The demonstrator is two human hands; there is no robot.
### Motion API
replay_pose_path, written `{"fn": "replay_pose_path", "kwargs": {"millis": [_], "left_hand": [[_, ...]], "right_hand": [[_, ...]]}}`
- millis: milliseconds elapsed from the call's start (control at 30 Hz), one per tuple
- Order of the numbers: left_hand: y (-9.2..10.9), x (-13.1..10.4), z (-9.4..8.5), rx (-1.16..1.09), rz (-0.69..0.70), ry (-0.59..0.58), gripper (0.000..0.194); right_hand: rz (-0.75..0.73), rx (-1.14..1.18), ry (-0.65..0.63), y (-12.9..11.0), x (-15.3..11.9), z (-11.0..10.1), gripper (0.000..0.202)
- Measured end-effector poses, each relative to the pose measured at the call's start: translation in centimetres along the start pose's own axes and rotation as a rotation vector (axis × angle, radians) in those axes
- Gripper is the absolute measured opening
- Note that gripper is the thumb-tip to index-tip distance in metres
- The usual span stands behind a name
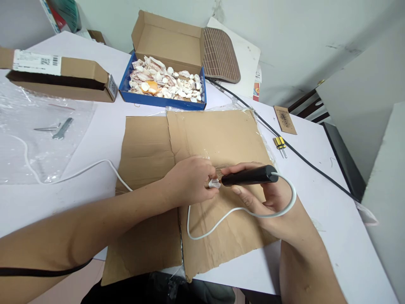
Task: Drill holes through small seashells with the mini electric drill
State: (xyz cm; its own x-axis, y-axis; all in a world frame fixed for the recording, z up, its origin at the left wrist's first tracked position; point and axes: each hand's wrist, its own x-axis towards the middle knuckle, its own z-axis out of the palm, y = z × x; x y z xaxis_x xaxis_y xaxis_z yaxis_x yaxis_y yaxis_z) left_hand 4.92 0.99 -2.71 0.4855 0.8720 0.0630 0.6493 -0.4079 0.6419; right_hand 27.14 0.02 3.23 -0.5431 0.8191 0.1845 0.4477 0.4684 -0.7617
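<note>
My left hand (pixel 193 179) pinches a small white seashell (pixel 214 183) between thumb and fingers above the cardboard. In my right hand (pixel 268 194) lies a black handheld electric drill (pixel 249 175), a thick pen-shaped body held sideways. Its front end points left at the shell, almost touching it; whether the tip meets the shell I cannot tell. From the drill's rear a white cable (pixel 221 218) loops down over the cardboard and passes under my left arm. Both hands are over the flattened cardboard sheet (pixel 218 139).
Behind the cardboard stands a blue-sided box (pixel 164 100) full of shells. An open brown carton (pixel 63 86) is at left, with a wrench (pixel 63 128) on plastic nearby. A black cable (pixel 303 152) and yellow-handled screwdrivers (pixel 280 143) lie at right.
</note>
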Motion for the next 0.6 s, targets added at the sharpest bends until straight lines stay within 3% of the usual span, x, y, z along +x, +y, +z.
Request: {"fn": "replay_pose_path", "kwargs": {"millis": [600], "left_hand": [[0.14,-0.02,-0.16,0.015,-0.003,-0.003,0.027]], "right_hand": [[0.006,0.008,-0.007,0.00,0.22,0.06,0.018]]}}
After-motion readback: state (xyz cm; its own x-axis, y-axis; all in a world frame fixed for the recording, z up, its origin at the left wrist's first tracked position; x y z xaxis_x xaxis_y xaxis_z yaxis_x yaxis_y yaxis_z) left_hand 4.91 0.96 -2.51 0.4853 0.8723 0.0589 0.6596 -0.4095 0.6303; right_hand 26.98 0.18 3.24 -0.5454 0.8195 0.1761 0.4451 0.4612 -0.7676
